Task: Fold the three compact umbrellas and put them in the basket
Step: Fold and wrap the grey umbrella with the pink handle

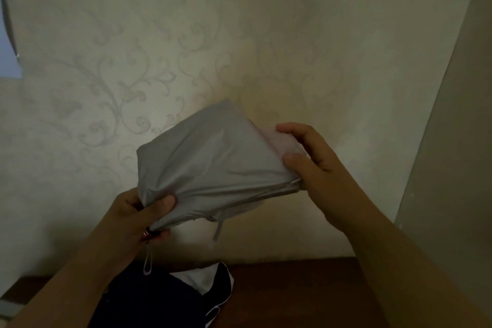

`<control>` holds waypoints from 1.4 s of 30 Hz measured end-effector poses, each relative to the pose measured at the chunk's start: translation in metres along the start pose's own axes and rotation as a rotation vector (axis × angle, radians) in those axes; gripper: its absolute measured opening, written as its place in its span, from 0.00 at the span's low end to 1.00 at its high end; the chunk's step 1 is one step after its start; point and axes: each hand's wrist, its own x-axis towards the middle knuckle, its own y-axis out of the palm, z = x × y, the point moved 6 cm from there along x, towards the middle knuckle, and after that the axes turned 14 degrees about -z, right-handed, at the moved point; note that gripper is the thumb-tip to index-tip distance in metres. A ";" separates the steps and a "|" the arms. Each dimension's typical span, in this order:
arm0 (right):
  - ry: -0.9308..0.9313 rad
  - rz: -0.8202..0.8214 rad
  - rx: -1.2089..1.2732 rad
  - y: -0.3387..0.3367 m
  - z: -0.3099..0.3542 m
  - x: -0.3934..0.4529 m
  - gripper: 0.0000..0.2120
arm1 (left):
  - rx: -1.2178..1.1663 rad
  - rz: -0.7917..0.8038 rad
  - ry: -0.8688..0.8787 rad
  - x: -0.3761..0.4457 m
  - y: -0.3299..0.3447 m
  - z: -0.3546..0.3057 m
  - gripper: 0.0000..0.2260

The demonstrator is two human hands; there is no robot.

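Note:
I hold a collapsed silver-grey compact umbrella (213,162) up in front of the wall, its loose canopy fabric bunched between my hands. My left hand (141,213) grips the handle end at the lower left, thumb over the fabric; a wrist loop (148,263) hangs below it. My right hand (314,162) pinches the canopy's far edge at the right, thumb and fingers curled round the cloth. A grey closing strap (218,229) dangles under the canopy. A dark navy umbrella (165,298) with white trim lies below. No basket is in view.
A dark brown wooden surface (292,287) runs along the bottom, under the navy umbrella. A pale wall with a floral pattern (186,34) fills the background. A plain panel (452,168) stands at the right edge.

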 end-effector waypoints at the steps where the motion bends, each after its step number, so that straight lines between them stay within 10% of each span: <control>1: 0.011 -0.004 -0.001 -0.001 -0.001 0.000 0.14 | 0.009 -0.005 0.015 0.000 -0.001 -0.002 0.24; 33: -0.032 -0.044 0.135 0.009 0.002 -0.002 0.04 | -0.025 -0.057 -0.002 0.001 -0.010 0.002 0.21; 42: 0.080 0.002 0.154 0.013 -0.002 0.002 0.17 | 0.000 -0.160 -0.019 0.002 -0.018 0.005 0.13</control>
